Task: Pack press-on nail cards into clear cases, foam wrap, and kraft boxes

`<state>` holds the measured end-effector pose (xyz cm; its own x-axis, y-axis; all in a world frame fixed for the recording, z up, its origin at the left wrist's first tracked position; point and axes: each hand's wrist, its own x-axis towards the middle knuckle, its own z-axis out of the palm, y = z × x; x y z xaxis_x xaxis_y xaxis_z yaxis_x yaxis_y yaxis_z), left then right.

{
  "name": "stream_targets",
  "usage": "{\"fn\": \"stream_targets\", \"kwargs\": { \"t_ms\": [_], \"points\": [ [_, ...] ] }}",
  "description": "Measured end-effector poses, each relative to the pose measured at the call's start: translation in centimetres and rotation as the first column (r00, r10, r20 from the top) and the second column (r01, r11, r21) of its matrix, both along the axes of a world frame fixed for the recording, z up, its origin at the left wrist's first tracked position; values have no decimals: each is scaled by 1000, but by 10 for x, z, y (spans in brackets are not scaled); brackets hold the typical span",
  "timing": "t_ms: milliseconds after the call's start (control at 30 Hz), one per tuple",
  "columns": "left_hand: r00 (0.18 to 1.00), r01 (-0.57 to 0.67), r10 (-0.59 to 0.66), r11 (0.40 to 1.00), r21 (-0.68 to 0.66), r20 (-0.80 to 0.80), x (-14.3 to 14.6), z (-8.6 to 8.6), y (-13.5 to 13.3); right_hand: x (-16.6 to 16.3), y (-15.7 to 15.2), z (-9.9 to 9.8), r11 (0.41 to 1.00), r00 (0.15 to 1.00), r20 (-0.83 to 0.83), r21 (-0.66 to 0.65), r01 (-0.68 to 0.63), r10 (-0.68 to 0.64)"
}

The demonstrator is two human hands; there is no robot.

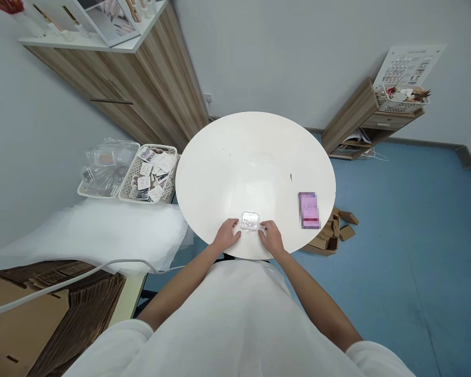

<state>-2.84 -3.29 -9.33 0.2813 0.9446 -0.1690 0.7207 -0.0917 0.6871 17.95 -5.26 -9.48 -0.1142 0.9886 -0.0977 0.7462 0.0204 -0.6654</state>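
Note:
A small clear plastic case [250,221], shiny and rectangular, lies flat near the front edge of the white round table [235,152]. My left hand [226,234] rests just left of it, fingers curved and thumb apart. On the other side, my right hand [271,236] is at the case's right edge, with a gap between thumb and fingers. Whether the right fingertips touch the case is hard to tell. Neither hand grips it. The contents of the case, if any, cannot be made out.
A blurred pink-purple item [309,210] lies on the table's right side. White baskets with cards [151,175] and clear packaging [108,162] stand to the left, beside white sheeting [102,228]. Cardboard boxes [329,235] are on the floor at right. Wooden cabinets [141,89] stand behind.

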Motion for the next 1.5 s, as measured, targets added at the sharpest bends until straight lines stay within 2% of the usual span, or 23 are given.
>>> {"fn": "stream_targets", "kwargs": {
  "t_ms": [67, 133, 200, 333, 433, 600, 733, 900, 1000, 1067, 1167, 1267, 1400, 1500],
  "points": [
    [979, 194, -190, 979, 57, -74, -12, 3, -1, 7, -10, 0, 983, 977, 119, 30, -180, 175],
    [920, 376, -364, 924, 64, -149, -23, 3, -2, 12, -19, -3, 931, 909, 230, 31, -364, 347],
    [869, 472, -453, 880, 58, -200, -30, 0, -3, 15, -24, -8, 885, 851, 305, 47, -462, 428],
    [834, 531, -499, 841, 100, -236, -35, -8, -4, 13, -25, -19, 869, 824, 402, 119, -480, 400],
    [823, 548, -506, 826, 130, -258, -34, -10, -4, 10, -24, -21, 866, 809, 438, 122, -485, 391],
    [806, 564, -501, 812, 150, -315, -33, -4, -5, 10, -20, -10, 922, 875, 341, 57, -384, 343],
    [820, 520, -449, 844, 134, -356, -29, -1, -4, 15, -18, 2, 934, 903, 261, 12, -357, 342],
    [843, 479, -419, 870, 116, -337, -27, 1, 0, 24, -21, 5, 920, 876, 328, 49, -389, 353],
    [877, 435, -398, 896, 89, -269, -27, 4, 2, 28, -22, 5, 947, 901, 311, 5, -321, 304],
    [915, 372, -357, 927, 49, -185, -28, 6, 5, 30, -19, 8, 966, 930, 261, -56, -253, 259],
    [974, 212, -216, 976, -56, -65, -27, 10, 12, 32, -8, 15, 973, 961, 186, -152, -175, 202],
    [997, 75, -78, 987, -142, -13, -25, 11, 23, 32, 6, 21, 966, 981, 150, -243, -88, 127],
    [999, -9, 2, 985, -171, -45, -20, 7, 36, 26, 23, 22, 943, 974, 220, -331, 28, 49],
    [988, -80, 57, 983, -164, -142, -15, 2, 39, 18, 27, 17, 943, 944, 330, -322, 82, 31]
  ]
}}
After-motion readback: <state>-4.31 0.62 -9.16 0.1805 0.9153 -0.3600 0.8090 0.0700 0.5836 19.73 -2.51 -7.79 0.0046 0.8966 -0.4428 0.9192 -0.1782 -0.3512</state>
